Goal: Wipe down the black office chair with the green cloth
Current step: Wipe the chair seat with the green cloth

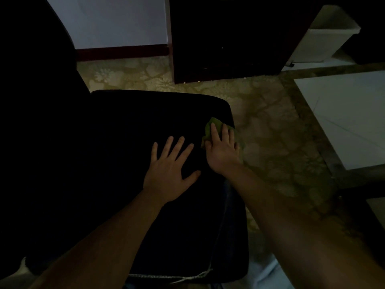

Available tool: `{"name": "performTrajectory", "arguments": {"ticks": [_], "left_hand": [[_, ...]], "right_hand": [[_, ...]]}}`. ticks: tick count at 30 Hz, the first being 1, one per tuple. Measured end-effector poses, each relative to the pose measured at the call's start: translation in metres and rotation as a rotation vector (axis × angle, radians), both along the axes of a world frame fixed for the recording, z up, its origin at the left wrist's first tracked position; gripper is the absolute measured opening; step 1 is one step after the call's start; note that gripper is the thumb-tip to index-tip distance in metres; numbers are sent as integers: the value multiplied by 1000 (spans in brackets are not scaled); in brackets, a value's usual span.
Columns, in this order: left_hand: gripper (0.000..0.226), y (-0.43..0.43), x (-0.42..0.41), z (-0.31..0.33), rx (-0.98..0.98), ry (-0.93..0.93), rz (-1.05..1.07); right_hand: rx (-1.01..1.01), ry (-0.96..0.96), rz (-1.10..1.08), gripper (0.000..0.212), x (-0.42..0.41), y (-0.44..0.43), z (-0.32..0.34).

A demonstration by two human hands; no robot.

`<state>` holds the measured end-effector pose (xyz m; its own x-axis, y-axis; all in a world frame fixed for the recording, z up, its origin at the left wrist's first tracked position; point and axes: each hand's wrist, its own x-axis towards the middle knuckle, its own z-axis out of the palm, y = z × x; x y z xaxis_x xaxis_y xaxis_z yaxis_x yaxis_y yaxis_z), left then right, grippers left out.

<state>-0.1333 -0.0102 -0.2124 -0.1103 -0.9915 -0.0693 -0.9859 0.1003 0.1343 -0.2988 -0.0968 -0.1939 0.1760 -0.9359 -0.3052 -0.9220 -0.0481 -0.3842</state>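
Head view, dim light, entries listed from left to right. Item one: black office chair [135,132], its backrest [31,101] rising as a dark mass along the left edge and its seat filling the centre below me. Item two: pale wall [114,21] behind the chair, with a reddish-brown skirting board [123,52] at its foot. Item three: my left hand [168,172], palm down on the seat right of its middle, fingers and thumb spread wide and straight, holding nothing. Item four: green cloth [210,126], bunched at the seat's right edge, partly hanging past it and mostly covered by my hand. Item five: my right hand [221,151], just beside the left, laid over the cloth with fingers close together, pressing it onto the seat edge; I cannot tell how the outer fingers lie. Item six: white frayed stitching [198,276] along the seat's near edge. Item seven: dark cabinet [218,38] standing on the patterned floor [270,142]. Item eight: white bin [325,38], upper right, well apart from the chair.
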Motion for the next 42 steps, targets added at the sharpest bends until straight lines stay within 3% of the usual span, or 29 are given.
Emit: {"name": "performTrajectory", "arguments": {"ticks": [12,17,21,26,33,42], "left_hand": [[86,-2,-2,-1,-15,-1,28],[86,-1,-1,0,-14,-7,16],[87,0,-1,1,-6,9,12],[86,-1,-1,0,-14,5,30],[85,-2,0,-4,-34,30,34],[85,-1,0,-3,-36,25,14]], "right_hand": [[-97,-125,211,58,-27,5,-11],[-110,-247,48,52,-24,8,-9],[-42,-124,11,55,-12,-2,-10],[23,-143,45,58,-12,-16,-7],[-100,-78,128,58,-13,18,-13],[-66,-92,171,63,-22,6,-12]]}}
